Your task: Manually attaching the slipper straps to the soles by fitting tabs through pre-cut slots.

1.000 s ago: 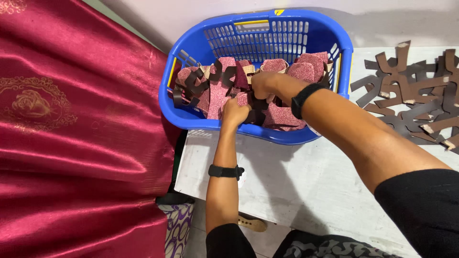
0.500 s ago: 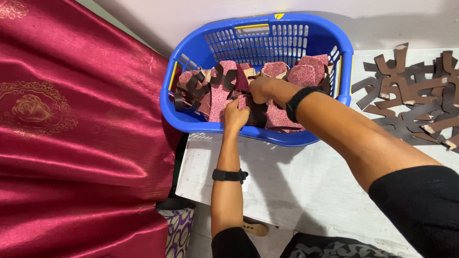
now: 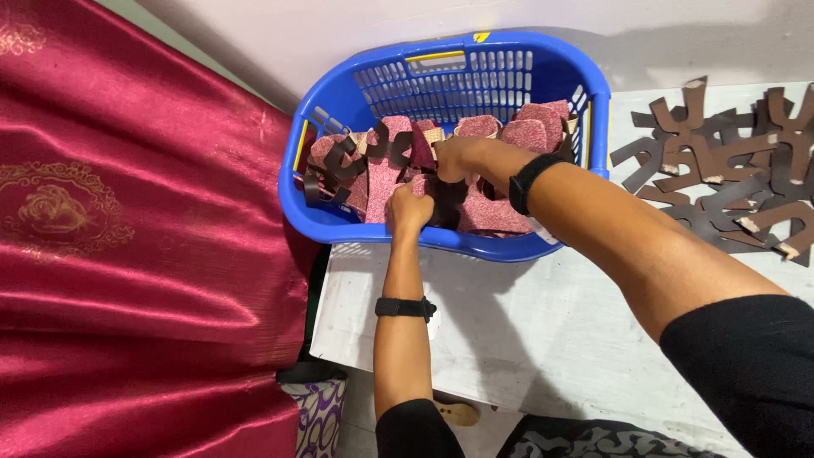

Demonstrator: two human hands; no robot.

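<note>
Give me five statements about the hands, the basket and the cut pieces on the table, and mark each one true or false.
1. Both hands are inside the blue basket. True: the left hand and the right hand are down among the pink pieces.
2. The basket is empty. False: it holds pink and dark brown cut pieces.
3. A pile of brown cut pieces lies on the white table, to the right of the basket. True.
4. The red cloth lies to the right of the basket. False: it is on the left.
5. Each arm wears a black band. True: one on the left forearm, one on the right wrist.
</note>
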